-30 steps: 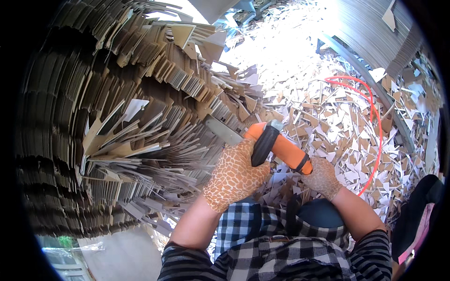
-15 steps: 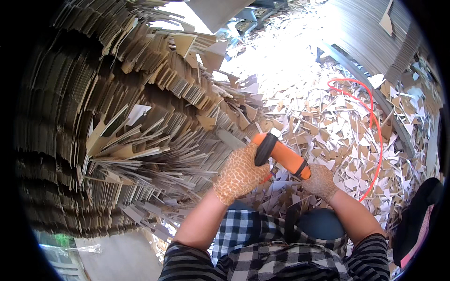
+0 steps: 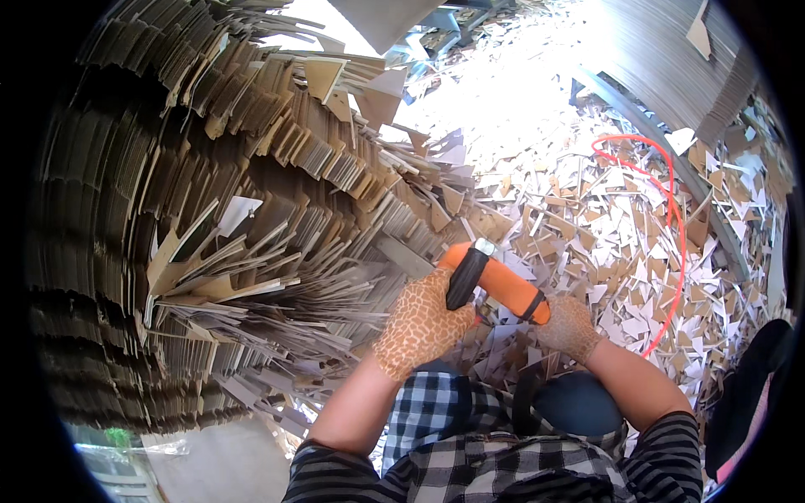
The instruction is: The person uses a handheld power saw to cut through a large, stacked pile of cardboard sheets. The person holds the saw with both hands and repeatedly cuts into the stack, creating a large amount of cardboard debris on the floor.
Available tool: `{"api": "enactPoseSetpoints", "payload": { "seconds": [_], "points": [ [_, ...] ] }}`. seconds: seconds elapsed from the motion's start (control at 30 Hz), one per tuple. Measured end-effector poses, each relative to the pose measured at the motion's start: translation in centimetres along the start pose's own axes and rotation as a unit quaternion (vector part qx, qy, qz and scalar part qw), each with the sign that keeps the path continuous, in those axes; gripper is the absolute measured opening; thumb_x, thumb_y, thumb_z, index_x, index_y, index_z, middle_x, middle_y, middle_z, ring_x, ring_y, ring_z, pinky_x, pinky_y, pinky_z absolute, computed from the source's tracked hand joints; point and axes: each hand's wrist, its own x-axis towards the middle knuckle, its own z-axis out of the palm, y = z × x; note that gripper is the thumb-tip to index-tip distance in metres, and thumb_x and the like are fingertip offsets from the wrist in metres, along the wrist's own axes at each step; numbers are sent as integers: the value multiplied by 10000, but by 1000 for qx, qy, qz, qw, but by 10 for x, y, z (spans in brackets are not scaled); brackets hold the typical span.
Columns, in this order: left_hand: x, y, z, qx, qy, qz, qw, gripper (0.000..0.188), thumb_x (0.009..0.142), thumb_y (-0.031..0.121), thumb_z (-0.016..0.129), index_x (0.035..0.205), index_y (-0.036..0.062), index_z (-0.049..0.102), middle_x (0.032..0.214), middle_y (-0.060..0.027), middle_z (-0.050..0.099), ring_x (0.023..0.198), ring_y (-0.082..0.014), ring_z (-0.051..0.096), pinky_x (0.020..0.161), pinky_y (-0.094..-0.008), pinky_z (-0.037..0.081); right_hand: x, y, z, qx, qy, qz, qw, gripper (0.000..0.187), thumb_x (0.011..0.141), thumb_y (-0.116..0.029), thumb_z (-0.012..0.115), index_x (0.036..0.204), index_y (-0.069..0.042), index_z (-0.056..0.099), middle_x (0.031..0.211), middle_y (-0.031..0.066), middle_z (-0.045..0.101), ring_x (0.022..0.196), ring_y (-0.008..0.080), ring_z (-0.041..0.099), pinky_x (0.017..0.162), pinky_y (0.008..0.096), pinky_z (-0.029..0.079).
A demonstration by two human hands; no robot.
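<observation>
An orange-and-black hand-held power tool (image 3: 506,286) is held across the front of my body, in both gloved hands. My left hand (image 3: 425,325), in a tan patterned glove, is closed around the tool's front part by its black grip. My right hand (image 3: 568,327), in a like glove, is closed at the rear end; its fingertips are partly hidden. A flat grey bar (image 3: 404,256) extends from the tool's front toward a tall stack of cut cardboard sheets (image 3: 277,142) on the left. Bent cardboard strips (image 3: 251,268) fan out of the stack beside my left hand.
White and brown cardboard scraps (image 3: 579,226) cover the floor. A red hose (image 3: 681,251) curves over them on the right. Farther right lie a grey metal rail (image 3: 717,214) and another sheet stack (image 3: 662,59). A dark, pink-edged object (image 3: 750,394) sits near my right elbow.
The tool and my left hand have shifted slightly left, toward the stack. My right hand has moved a little left too. Both grips stay the same.
</observation>
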Motion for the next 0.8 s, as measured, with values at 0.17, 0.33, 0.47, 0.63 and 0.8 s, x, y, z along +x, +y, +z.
{"api": "enactPoseSetpoints", "payload": {
  "seconds": [0.17,0.33,0.47,0.63,0.8],
  "points": [
    [-5,-2,21,37,-15,37,999,337,794,186,677,1087,20,656,853,-164,689,784,-270,693,723,-397,535,-16,22,20,-12,34,-7,999,295,787,-314,658,884,-37,686,857,228,692,829,407,679,744,491,542],
    [-22,26,2,42,12,34,998,315,807,174,681,1068,-2,669,822,-181,681,747,-260,697,692,-383,536,-6,11,17,8,37,2,999,309,782,-309,656,905,-26,679,860,228,694,829,413,680,749,488,542],
    [-23,35,-17,62,42,75,994,299,801,132,671,1062,-13,670,799,-151,678,711,-211,676,664,-365,531,1,-14,-5,28,45,-15,999,315,780,-289,645,933,-16,673,866,229,695,860,414,678,761,496,539],
    [-4,16,-19,21,-8,54,998,327,790,121,655,1080,-31,650,795,-149,653,715,-233,643,666,-372,521,1,-4,13,18,50,-16,998,329,785,-283,649,951,-1,671,913,238,690,881,423,673,759,504,537],
    [-5,19,2,77,-11,47,996,354,788,148,676,1097,-23,653,873,-206,679,813,-283,681,758,-389,530,-10,11,24,12,41,11,999,351,788,-292,651,1003,-15,665,954,241,680,866,431,671,766,513,535]
  ]
}}
